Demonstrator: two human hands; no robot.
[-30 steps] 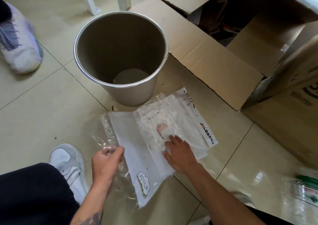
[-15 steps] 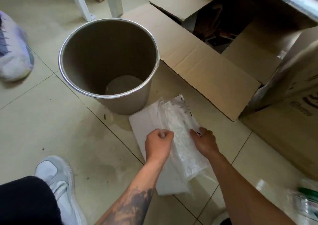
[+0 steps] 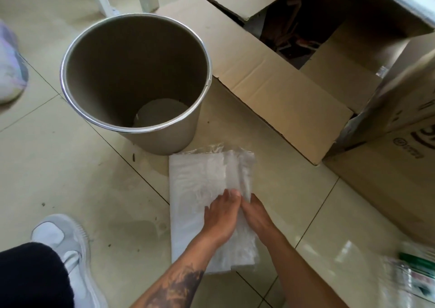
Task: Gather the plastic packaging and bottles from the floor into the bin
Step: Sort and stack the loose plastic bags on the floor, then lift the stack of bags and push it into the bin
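In the head view, a folded stack of white and clear plastic packaging (image 3: 200, 190) is lying on the tiled floor (image 3: 70, 178) at lower centre of the frame, its upper edge just beside the base of the bin. Both hands are meeting on its right half. The left hand (image 3: 220, 216), on a tattooed forearm coming up from the bottom edge, is pressing down on the plastic with its fingers bent and its fingertips (image 3: 231, 193) on the sheet. The right hand (image 3: 255, 216) is lying touching it on the right, fingers turned down into the folded plastic; I cannot tell whether they are pinching the sheet or only pressing it.

The bin (image 3: 94, 48), a round tan bucket with a bright metal rim, is standing upright in the upper left-centre of the frame, with something pale lying at its bottom. An open cardboard box (image 3: 270, 84) is sitting to its right, one flap lying flat toward the packaging. A blurred plastic bottle with a green label (image 3: 416, 272) is lying at the lower right edge, well apart from the hands.

A grey sneaker (image 3: 63, 241) is showing at the lower left beside a dark trouser leg, and another shoe (image 3: 10, 67) is sitting at the left edge.
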